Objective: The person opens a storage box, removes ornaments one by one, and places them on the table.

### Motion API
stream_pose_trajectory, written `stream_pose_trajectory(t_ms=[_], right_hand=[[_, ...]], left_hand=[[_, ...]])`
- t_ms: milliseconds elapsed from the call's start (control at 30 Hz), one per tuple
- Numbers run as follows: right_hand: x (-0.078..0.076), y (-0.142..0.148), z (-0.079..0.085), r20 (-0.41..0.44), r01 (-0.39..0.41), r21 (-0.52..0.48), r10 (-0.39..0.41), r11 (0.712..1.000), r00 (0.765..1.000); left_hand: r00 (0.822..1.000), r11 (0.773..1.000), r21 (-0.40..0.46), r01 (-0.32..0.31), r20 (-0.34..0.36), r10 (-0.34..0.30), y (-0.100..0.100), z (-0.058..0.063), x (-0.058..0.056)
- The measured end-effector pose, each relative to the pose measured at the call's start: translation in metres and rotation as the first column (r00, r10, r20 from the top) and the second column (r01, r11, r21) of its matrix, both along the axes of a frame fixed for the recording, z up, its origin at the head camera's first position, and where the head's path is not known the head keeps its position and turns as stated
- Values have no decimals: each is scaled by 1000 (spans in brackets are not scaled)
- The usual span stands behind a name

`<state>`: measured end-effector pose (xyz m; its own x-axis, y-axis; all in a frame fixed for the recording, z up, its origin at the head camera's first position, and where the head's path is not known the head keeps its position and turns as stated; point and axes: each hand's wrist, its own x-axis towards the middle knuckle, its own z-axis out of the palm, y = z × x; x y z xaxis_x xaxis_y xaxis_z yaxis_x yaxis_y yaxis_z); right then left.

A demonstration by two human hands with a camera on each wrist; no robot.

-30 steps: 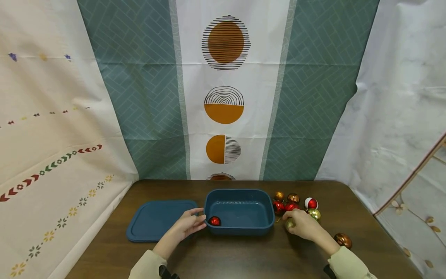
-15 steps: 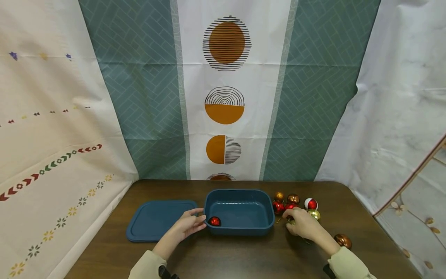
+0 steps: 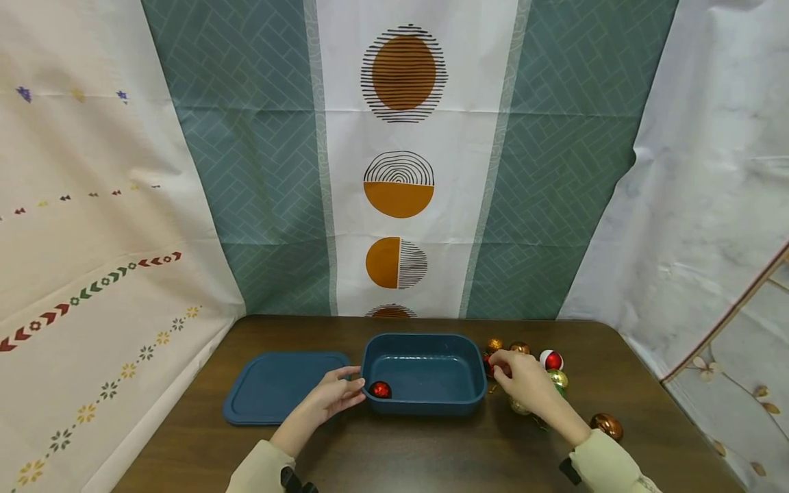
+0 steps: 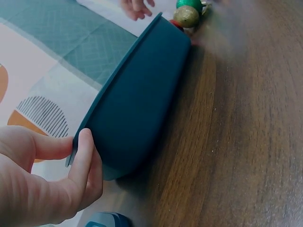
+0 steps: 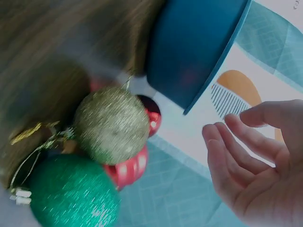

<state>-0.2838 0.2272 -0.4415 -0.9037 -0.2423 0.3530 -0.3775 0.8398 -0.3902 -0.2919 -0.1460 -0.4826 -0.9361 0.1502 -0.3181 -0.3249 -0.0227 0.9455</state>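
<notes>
With thumb and fingers, my left hand [image 3: 337, 396] pinches the left rim of a blue rectangular container [image 3: 422, 407]. A small red Christmas bauble [image 3: 380, 389] lies inside, in its near left corner. My right hand [image 3: 529, 385] hovers over a cluster of baubles right of the container. In the right wrist view its fingers [image 5: 220, 156] are loosely bent and nothing shows between them. Below it are a gold glitter bauble [image 5: 111, 125], a green glitter bauble [image 5: 75, 191] and red ones [image 5: 130, 168]. The hand hides part of the cluster in the head view.
A flat blue lid [image 3: 280, 389] lies on the wooden table [image 3: 394, 452] left of the container. Further right are a red-and-white bauble [image 3: 551, 359], a shiny gold one [image 3: 558, 378] and a copper one [image 3: 607, 426]. Patterned cloths [image 3: 401, 137] hang behind the table.
My right hand has lifted off the baubles and shifted slightly left and away from me. A green bauble now shows beside its wrist. My left hand has stayed on the rim.
</notes>
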Motion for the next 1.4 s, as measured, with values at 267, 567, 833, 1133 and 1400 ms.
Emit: stream_pose_trajectory(t_ms=[267, 567, 833, 1133, 1400], right_hand=[[-4, -26, 1, 28, -71, -46, 72, 996, 997], [-17, -66, -1, 170, -290, -104, 305, 951, 937], [-20, -104, -12, 260, -405, -103, 417, 909, 871], [-30, -145, -20, 400, -435, -130, 448, 891, 799], [-36, -172, -26, 459, -420, -138, 434, 897, 775]], left_hand=[[1000, 1000, 4, 20, -14, -20, -2, 1, 1], [1000, 1000, 17, 10, -12, -10, -3, -4, -1], [1000, 999, 26, 19, -13, -19, -1, -7, -1], [1000, 999, 46, 19, -13, -19, -1, -7, -1], [999, 998, 55, 36, -22, -35, -3, -8, -1]])
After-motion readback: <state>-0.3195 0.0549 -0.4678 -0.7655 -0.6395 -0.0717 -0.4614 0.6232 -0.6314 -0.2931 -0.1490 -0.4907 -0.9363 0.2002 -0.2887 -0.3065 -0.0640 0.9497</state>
